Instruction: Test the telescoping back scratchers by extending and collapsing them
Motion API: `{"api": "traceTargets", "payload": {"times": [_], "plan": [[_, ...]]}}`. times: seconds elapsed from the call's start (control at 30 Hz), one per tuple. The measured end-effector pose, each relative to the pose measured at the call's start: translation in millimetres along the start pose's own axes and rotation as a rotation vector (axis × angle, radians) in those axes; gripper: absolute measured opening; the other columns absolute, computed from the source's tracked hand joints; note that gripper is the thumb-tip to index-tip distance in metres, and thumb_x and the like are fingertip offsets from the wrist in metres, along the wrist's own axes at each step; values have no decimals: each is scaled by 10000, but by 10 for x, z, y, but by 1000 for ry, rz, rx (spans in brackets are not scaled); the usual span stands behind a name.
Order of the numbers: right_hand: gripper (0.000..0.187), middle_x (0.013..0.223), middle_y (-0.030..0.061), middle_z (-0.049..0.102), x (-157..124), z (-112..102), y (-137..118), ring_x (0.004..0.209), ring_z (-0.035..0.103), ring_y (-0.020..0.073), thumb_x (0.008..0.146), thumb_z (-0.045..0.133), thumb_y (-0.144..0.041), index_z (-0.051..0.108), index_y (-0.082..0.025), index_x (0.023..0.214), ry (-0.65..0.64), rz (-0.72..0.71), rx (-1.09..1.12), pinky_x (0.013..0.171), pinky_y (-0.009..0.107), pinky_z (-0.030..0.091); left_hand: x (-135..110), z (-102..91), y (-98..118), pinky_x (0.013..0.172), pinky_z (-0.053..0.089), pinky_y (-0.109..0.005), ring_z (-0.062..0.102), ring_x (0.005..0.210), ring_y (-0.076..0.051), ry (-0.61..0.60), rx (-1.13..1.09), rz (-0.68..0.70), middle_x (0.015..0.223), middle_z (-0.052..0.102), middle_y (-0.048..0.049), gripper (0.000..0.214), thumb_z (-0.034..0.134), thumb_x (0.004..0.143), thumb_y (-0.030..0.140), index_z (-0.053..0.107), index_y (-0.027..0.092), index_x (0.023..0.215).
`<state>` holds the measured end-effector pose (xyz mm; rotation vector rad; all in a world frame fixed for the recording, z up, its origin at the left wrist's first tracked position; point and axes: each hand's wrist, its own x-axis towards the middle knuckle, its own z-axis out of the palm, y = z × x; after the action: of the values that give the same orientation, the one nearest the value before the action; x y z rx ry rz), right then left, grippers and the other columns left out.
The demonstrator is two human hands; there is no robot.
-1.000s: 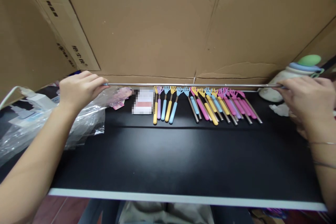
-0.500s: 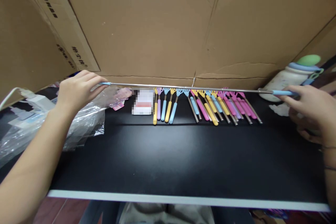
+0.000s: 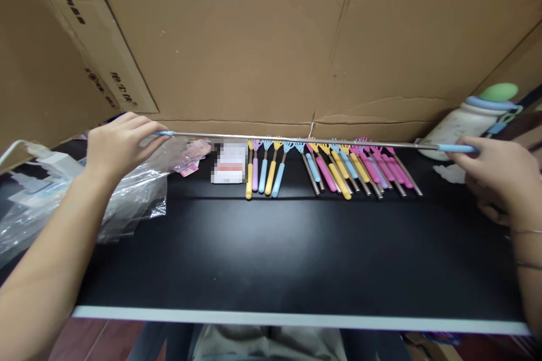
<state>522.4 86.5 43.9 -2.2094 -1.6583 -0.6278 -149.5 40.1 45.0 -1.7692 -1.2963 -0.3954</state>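
Note:
A long telescopic back scratcher (image 3: 271, 139) is drawn out between my hands, nearly level above the black table (image 3: 271, 259). My left hand (image 3: 121, 144) pinches its light blue left end, with the tip hidden inside the fingers. At the other end my right hand (image 3: 497, 166) is closed round the light blue handle. Behind and below the rod lies a row of short back scratchers (image 3: 263, 175) in yellow, purple and blue. To their right is a denser bunch of back scratchers (image 3: 359, 172), pink, yellow, blue and purple, some overlapping.
Clear plastic bags (image 3: 135, 203) and a white charger (image 3: 63, 164) lie at left. A blurred-out card (image 3: 228, 163) sits left of the row. At right stand a white bottle (image 3: 461, 124) and a crumpled tissue (image 3: 451, 174). Cardboard (image 3: 254, 39) walls the back.
My left hand has shifted slightly left, and the right hand is nearly in place. The back scratcher stays stretched between them; the view has moved a little.

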Motion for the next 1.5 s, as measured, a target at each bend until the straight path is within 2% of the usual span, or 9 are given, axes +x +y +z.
{"api": "traceTargets", "payload": {"times": [0.13, 0.27, 0.43, 0.57, 0.77, 0.93, 1.03, 1.33, 1.5], "plan": [[369, 882, 166, 647, -81, 17, -155, 576, 396, 138, 746, 586, -379, 660, -142, 1018, -174, -18, -132, 529, 279, 227, -51, 132, 16, 509, 277, -187, 533, 859, -111, -59, -30, 13, 878, 671, 19, 301, 400, 916, 416, 627, 220, 911], [330, 860, 145, 643, -159, 0, -252, 639, 448, 174, 780, 498, -384, 656, -163, 968, -89, -77, -174, 520, 269, 230, -103, 249, 38, 540, 301, -194, 542, 868, -112, -98, -25, 39, 892, 673, 12, 329, 369, 931, 416, 633, 221, 915], [351, 790, 127, 633, -184, -9, -270, 627, 455, 184, 769, 420, -426, 649, -171, 847, 88, -69, -190, 487, 261, 204, -93, 247, 61, 620, 346, -218, 539, 831, -131, -32, -21, 1, 868, 666, -4, 329, 392, 916, 436, 663, 252, 901], [359, 694, 114, 625, -251, -41, -506, 576, 466, 185, 744, 394, -428, 642, -171, 776, 112, -175, -144, 473, 250, 189, -31, 174, 223, 608, 359, -218, 551, 806, -127, 35, -79, 70, 831, 674, -3, 308, 424, 907, 412, 672, 240, 844], [303, 717, 73, 668, -522, -168, -1048, 612, 531, 172, 710, 480, -412, 673, -218, 841, 56, -438, -56, 499, 234, 218, 62, -40, 689, 591, 387, -215, 578, 750, -118, 113, -159, 313, 805, 678, 17, 215, 473, 893, 367, 647, 253, 840], [317, 649, 83, 651, -659, -313, -1200, 586, 528, 169, 770, 446, -399, 675, -187, 819, 160, -444, -15, 491, 237, 207, 85, -137, 831, 554, 383, -230, 606, 729, -135, 138, -222, 261, 778, 679, 2, 196, 476, 889, 337, 629, 236, 821], [316, 578, 66, 620, -760, -379, -1300, 548, 507, 150, 792, 448, -412, 648, -184, 700, 231, -489, 24, 479, 233, 185, 99, -199, 918, 559, 375, -226, 603, 734, -138, 170, -260, 296, 729, 666, 3, 181, 490, 884, 309, 603, 215, 777], [324, 516, -7, 577, -1234, -440, -1763, 477, 479, 102, 840, 448, -386, 564, -191, 609, 296, -653, 187, 454, 220, 154, 105, -377, 1316, 511, 318, -222, 506, 582, -113, 168, -378, 318, 595, 573, 13, 277, 446, 909, 303, 526, 183, 672], [222, 533, -18, 586, -1457, -433, -1910, 466, 488, 101, 823, 448, -292, 553, -203, 649, 242, -779, 224, 456, 223, 155, 75, -477, 1569, 502, 314, -220, 480, 527, -94, 192, -469, 393, 533, 522, 35, 331, 409, 924, 330, 505, 189, 642]]}}
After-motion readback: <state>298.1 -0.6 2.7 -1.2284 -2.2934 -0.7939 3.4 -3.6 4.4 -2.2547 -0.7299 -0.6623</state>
